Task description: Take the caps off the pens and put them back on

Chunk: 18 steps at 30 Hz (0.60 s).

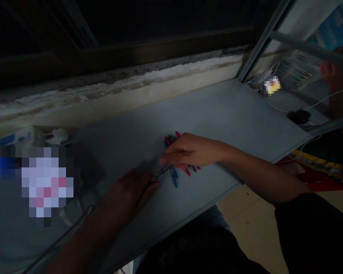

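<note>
A small pile of red, pink and blue plastic clothes pegs (pixel 174 179) lies on a grey desktop (pixel 217 114), though the dim light leaves their exact kind uncertain. My right hand (pixel 188 150) reaches in from the right and covers the middle of the pile, hiding most of it. My left hand (pixel 128 192) rests on the desk just left of the pile, with its fingertips at a thin metal piece (pixel 161 173). That piece runs toward my right hand. I cannot tell whether either hand grips anything.
A stained window ledge (pixel 117 87) and dark window frame run along the desk's far side. A black object (pixel 298 116) and white cable (pixel 326 97) lie at the far right, near printed papers (pixel 298 70). A tissue packet (pixel 20 137) sits far left.
</note>
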Tool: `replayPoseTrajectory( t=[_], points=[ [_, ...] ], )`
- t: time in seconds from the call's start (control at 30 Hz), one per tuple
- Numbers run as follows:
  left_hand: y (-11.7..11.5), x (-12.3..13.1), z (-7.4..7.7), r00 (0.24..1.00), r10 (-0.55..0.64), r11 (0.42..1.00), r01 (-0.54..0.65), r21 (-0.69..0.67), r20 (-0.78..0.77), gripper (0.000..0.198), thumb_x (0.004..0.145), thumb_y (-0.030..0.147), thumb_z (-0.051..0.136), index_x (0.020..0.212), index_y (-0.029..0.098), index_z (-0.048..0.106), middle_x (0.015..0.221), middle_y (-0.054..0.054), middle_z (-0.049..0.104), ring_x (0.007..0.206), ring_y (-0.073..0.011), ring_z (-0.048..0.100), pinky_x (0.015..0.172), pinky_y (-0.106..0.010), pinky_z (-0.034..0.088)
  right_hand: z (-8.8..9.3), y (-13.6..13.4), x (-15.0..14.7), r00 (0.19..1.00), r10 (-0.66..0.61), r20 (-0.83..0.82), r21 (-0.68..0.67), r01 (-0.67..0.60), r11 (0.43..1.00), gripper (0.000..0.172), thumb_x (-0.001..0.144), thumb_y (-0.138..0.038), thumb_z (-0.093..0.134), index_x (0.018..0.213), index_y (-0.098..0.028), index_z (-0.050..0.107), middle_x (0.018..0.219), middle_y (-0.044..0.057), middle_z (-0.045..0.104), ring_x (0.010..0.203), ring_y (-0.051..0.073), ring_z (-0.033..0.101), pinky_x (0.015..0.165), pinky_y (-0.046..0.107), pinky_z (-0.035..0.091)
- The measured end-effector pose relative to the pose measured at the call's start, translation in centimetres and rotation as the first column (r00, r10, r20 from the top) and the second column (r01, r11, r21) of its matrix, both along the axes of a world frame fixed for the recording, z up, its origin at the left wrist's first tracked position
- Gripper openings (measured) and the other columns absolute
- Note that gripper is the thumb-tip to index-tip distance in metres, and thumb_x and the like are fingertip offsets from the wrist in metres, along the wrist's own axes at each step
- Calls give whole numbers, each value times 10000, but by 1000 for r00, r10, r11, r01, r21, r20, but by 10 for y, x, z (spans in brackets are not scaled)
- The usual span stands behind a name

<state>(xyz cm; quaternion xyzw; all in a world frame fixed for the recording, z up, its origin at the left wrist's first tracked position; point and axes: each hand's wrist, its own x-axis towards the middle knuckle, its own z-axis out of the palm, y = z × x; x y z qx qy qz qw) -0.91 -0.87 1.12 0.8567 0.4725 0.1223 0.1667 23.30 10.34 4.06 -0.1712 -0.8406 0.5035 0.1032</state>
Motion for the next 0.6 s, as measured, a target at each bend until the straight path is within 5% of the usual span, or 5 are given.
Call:
replayPoseTrajectory(
  t=[0.17, 0.37, 0.43, 0.5, 0.6],
  points=[
    [5, -8, -7, 993, 9, 993, 5, 119, -121, 490, 1117, 455, 312, 850, 231, 656, 667, -21, 683, 644, -218, 650, 675, -329, 517, -5, 4, 0, 996, -53, -78, 170, 66, 983, 181, 920, -308, 733, 929, -159, 630, 872, 17, 671, 756, 109, 580, 702, 228, 416],
    [5, -6, -5, 991, -1, 991, 19, 135, -134, 514, 1124, 430, 294, 858, 217, 678, 698, -31, 705, 641, -212, 654, 661, -330, 503, -6, 2, -1, 997, -75, -8, 170, 75, 983, 213, 1004, -333, 625, 890, -155, 638, 742, -6, 644, 669, 108, 569, 673, 244, 407],
    [5, -5, -5, 993, 12, 992, 3, 124, -117, 517, 1122, 438, 296, 865, 215, 686, 704, -35, 709, 639, -211, 653, 651, -327, 501, -5, 1, 0, 997, -71, -43, 202, 78, 976, 131, 950, -254, 691, 1009, -147, 643, 933, 43, 708, 792, 119, 608, 728, 240, 430],
    [5, -5, -3, 993, 51, 995, -40, 97, -107, 496, 1114, 443, 316, 878, 217, 688, 713, -37, 710, 646, -212, 651, 651, -322, 504, -5, 1, 0, 991, -104, -87, 198, 119, 973, 333, 876, -254, 781, 1146, -144, 621, 1088, 81, 712, 859, 126, 621, 743, 237, 443],
    [5, -5, -2, 991, 89, 995, -85, 49, -97, 470, 1102, 452, 333, 892, 223, 686, 728, -39, 712, 668, -220, 656, 659, -321, 513, -4, 2, 1, 991, -129, -44, 177, 135, 975, 209, 996, -345, 650, 1002, -136, 658, 849, 30, 691, 716, 111, 590, 690, 244, 419]
  ],
)
